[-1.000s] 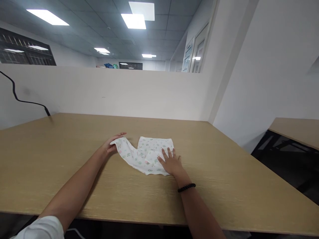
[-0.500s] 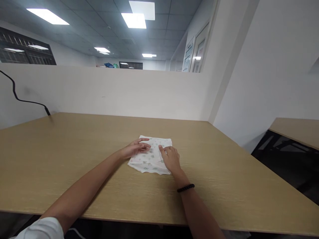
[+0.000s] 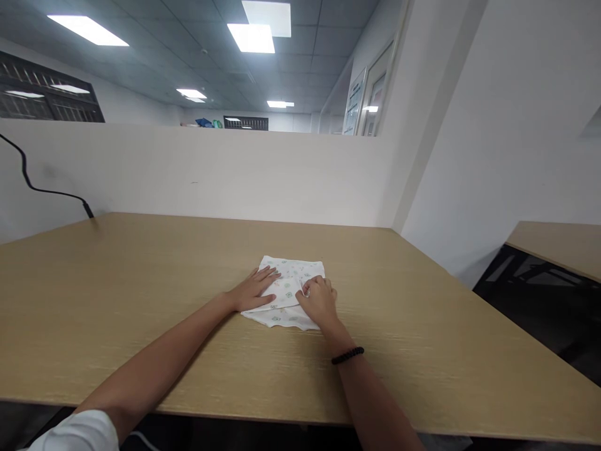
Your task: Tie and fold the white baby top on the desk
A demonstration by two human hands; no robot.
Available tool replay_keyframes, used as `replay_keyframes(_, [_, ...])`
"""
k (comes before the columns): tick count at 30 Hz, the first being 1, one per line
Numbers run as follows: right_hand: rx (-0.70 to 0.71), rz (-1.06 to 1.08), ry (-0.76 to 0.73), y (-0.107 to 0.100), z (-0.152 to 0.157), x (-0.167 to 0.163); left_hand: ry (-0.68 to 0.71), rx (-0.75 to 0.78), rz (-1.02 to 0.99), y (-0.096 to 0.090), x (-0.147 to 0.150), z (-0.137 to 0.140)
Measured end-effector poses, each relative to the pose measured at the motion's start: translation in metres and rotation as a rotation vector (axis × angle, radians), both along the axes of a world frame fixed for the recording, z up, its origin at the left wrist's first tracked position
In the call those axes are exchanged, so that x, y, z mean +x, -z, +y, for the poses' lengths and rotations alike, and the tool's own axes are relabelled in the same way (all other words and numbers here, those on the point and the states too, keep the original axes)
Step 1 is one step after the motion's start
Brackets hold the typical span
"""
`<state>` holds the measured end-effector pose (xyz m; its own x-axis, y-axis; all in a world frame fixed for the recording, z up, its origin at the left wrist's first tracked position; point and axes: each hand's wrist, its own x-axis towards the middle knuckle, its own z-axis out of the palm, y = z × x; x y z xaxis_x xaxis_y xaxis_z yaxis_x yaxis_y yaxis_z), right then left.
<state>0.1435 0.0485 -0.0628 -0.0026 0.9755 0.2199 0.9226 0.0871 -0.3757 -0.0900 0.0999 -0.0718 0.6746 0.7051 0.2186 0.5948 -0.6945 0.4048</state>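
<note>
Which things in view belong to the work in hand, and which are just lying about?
In use:
patterned white cloth
left hand, flat on it
right hand, curled at its right side
table beneath

Just around:
black cable, left
second table, right
black bracelet on the right wrist

Both arms reach fwd, converging. L arm slants up to the R; L hand flat, palm down, thumb apart from the other 4 digits. R arm slants up-L; R hand palm down, fingers curled, thumb near index.
</note>
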Motion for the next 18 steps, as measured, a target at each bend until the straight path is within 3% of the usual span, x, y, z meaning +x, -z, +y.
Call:
replay_keyframes(3, [-0.041, -0.023, -0.004, 0.003, 0.0, 0.003, 0.09, 0.046, 0.045, -0.008, 0.005, -0.008])
replay_keyframes(7, [0.046, -0.059, -0.157, 0.009, 0.0, 0.008, 0.191, -0.081, 0.167, -0.009, 0.013, -0.014])
replay_keyframes(11, [-0.1, -0.065, -0.329, 0.007, 0.003, 0.023, 0.236, -0.162, 0.186, -0.014, 0.011, -0.013])
replay_keyframes(18, [-0.301, 0.144, -0.593, -0.016, 0.004, 0.07, 0.227, -0.305, 0.299, -0.035, -0.022, -0.002])
